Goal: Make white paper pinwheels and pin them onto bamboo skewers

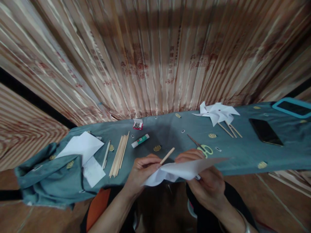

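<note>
My left hand (142,170) is closed on a thin wooden stick (167,155) and on the left side of a folded white paper piece (184,170). My right hand (206,179) pinches the same paper from the right, fingers curled over its top edge. Both hands are held over the near edge of a table under a blue-green cloth (243,152). Just behind my right hand lie scissors (202,147) with pale green handles.
On the cloth: a bundle of wooden sticks (119,150), a glue stick (140,140), a small red box (137,124), white paper sheets (84,147), a pen (106,153), finished white pinwheels (216,113), a dark phone (265,131), a blue-framed tablet (293,107). A pleated curtain hangs behind.
</note>
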`<control>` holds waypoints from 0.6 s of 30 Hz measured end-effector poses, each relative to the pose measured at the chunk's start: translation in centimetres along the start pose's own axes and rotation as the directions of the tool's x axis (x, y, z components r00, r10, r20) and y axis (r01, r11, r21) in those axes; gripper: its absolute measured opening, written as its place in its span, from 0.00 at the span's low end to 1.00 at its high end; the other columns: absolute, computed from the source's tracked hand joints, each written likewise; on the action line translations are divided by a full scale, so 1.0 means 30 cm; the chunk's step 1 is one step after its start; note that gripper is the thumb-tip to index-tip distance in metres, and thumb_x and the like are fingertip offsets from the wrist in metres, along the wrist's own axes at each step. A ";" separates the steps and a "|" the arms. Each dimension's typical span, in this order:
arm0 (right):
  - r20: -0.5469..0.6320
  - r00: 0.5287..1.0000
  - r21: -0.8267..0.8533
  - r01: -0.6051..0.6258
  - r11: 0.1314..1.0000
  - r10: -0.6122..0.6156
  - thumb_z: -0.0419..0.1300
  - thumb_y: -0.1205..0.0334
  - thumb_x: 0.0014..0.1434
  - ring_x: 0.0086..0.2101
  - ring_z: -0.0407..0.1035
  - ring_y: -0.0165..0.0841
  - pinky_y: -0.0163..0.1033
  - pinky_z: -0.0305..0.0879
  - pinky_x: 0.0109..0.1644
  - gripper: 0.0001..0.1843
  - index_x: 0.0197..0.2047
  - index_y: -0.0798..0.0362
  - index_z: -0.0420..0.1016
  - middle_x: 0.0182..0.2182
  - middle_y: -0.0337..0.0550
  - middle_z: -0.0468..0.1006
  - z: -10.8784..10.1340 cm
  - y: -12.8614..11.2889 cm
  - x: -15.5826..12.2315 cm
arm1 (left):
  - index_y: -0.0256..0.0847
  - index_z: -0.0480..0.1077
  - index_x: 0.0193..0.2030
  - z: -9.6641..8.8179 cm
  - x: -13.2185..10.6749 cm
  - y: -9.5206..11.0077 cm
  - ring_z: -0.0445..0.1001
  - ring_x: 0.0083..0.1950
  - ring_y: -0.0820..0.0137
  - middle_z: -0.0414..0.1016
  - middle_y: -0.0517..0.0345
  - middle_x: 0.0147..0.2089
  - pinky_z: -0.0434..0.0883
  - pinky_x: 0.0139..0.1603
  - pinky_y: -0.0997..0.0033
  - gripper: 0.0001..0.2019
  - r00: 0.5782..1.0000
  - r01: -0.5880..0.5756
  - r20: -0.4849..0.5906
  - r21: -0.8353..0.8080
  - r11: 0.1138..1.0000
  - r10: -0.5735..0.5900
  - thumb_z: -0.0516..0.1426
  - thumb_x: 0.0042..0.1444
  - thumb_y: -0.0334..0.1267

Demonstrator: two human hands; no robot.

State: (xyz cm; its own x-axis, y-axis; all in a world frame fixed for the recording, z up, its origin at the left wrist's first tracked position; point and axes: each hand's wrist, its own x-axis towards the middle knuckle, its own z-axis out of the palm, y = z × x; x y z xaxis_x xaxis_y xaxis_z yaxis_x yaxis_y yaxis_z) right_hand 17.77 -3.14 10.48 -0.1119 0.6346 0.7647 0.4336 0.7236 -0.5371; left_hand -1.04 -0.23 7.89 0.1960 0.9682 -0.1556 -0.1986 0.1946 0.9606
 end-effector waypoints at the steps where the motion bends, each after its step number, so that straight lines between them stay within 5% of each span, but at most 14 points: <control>1: -0.006 1.000 -0.021 0.028 0.999 -0.028 0.57 0.72 0.59 0.37 0.76 0.37 0.45 0.70 0.43 0.14 0.45 0.48 0.75 0.34 0.42 0.82 -0.005 -0.002 0.004 | 0.39 0.82 0.26 0.003 0.000 -0.001 0.68 0.28 0.72 0.75 0.53 0.28 0.63 0.27 0.75 0.14 1.000 -0.004 0.001 -0.003 1.000 0.004 0.71 0.36 0.47; 18: 0.052 0.999 -0.210 0.025 0.977 -0.014 0.55 0.72 0.59 0.33 0.75 0.33 0.41 0.65 0.42 0.09 0.38 0.47 0.70 0.30 0.36 0.80 -0.029 -0.021 0.015 | 0.42 0.83 0.26 0.001 -0.008 0.009 0.69 0.29 0.71 0.75 0.52 0.28 0.65 0.29 0.74 0.15 0.995 -0.056 0.082 0.104 0.993 0.048 0.70 0.40 0.52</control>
State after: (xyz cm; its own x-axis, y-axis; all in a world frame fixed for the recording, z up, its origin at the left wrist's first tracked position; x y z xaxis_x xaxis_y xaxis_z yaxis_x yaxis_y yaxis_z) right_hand 18.22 -3.55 11.48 -0.1647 0.6378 0.7524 0.6087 0.6659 -0.4313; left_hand -1.10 -0.42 8.20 0.2648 0.9601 -0.0901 -0.1084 0.1225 0.9865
